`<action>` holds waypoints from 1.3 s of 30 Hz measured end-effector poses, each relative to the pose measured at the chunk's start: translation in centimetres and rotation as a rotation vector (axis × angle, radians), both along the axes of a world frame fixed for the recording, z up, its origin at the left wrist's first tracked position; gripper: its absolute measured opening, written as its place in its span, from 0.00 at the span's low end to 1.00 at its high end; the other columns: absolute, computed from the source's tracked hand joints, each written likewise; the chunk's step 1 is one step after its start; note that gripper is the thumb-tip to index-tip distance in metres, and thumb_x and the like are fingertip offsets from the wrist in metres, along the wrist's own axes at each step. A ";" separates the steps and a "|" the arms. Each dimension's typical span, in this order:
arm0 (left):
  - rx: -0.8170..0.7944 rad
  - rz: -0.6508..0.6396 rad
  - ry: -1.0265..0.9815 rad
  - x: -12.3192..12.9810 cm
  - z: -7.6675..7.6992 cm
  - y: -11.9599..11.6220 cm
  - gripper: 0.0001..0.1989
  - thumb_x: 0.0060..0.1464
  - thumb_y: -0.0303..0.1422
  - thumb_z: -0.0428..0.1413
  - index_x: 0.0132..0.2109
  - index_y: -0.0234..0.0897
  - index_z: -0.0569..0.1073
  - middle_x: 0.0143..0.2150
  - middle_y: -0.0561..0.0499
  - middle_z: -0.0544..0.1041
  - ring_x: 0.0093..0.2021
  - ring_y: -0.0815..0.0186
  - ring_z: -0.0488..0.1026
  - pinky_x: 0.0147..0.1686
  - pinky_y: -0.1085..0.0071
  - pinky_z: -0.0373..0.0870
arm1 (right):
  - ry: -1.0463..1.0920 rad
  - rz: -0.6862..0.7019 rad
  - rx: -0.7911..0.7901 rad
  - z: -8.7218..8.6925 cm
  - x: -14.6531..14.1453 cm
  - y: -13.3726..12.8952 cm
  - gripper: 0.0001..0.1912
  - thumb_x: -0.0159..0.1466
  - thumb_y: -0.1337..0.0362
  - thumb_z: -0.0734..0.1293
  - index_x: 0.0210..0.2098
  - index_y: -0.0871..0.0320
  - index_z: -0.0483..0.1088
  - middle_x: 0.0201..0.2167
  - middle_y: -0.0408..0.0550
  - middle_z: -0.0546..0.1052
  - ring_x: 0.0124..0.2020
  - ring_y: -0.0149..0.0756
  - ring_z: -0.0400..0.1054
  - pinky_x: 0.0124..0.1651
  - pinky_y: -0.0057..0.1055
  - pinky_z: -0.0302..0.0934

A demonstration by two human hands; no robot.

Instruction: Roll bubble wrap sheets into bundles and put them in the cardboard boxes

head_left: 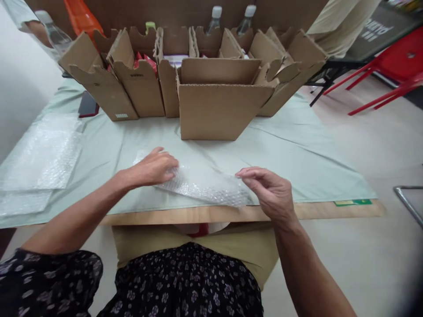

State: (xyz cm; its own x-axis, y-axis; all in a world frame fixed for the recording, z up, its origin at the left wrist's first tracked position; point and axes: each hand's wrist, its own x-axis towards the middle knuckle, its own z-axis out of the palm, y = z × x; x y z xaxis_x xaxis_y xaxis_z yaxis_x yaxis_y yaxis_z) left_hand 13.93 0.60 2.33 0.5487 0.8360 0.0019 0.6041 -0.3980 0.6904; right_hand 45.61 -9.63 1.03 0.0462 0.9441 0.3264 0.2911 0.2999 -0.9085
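Note:
A strip of clear bubble wrap (208, 187) lies near the front edge of the cloth-covered table, stretched between my two hands. My left hand (158, 166) is closed on its left part, fingers curled down into the plastic. At its right end, my right hand (269, 189) pinches the upper corner between thumb and fingers. An open brown cardboard box (211, 112) stands just beyond the wrap.
Several cardboard holders (145, 90) with bottles and packets stand in a row behind. Bubble wrap sheets (42, 152) and a phone (88, 105) lie on the left. A red chair (399, 61) is at the right. Other people's clothing shows behind.

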 end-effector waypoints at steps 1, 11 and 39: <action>0.025 -0.043 0.134 -1.1 0.4 0.6 0.06 0.49 0.33 0.60 0.25 0.43 0.73 0.28 0.51 0.79 0.37 0.56 0.76 0.68 0.45 0.53 | 0.004 -0.040 -0.011 0.1 0.1 0.6 0.03 0.66 0.62 0.72 0.37 0.54 0.80 0.37 0.46 0.84 0.42 0.38 0.79 0.49 0.40 0.75; 0.527 0.160 0.180 -5.5 11.2 -7.6 0.05 0.59 0.40 0.59 0.36 0.50 0.78 0.38 0.55 0.80 0.46 0.51 0.78 0.74 0.39 0.52 | 0.117 -0.010 0.394 7.0 -1.1 0.0 0.09 0.68 0.67 0.72 0.41 0.44 0.82 0.40 0.42 0.83 0.46 0.41 0.78 0.57 0.47 0.74; 0.088 0.476 0.558 -9.8 -1.7 -8.1 0.28 0.61 0.34 0.47 0.66 0.35 0.69 0.34 0.50 0.80 0.35 0.57 0.78 0.42 0.61 0.74 | -0.603 -0.132 -0.010 -5.1 -2.2 3.9 0.09 0.66 0.57 0.66 0.34 0.54 0.75 0.54 0.53 0.81 0.59 0.53 0.72 0.61 0.56 0.62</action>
State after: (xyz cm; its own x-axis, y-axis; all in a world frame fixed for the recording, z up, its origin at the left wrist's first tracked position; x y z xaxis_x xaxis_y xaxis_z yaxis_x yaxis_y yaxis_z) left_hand 4.17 -7.50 0.58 0.0660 0.9934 -0.0933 0.9771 -0.0454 0.2076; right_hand 43.44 -5.71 -4.11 -0.0268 0.9463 0.3222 0.7882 0.2183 -0.5754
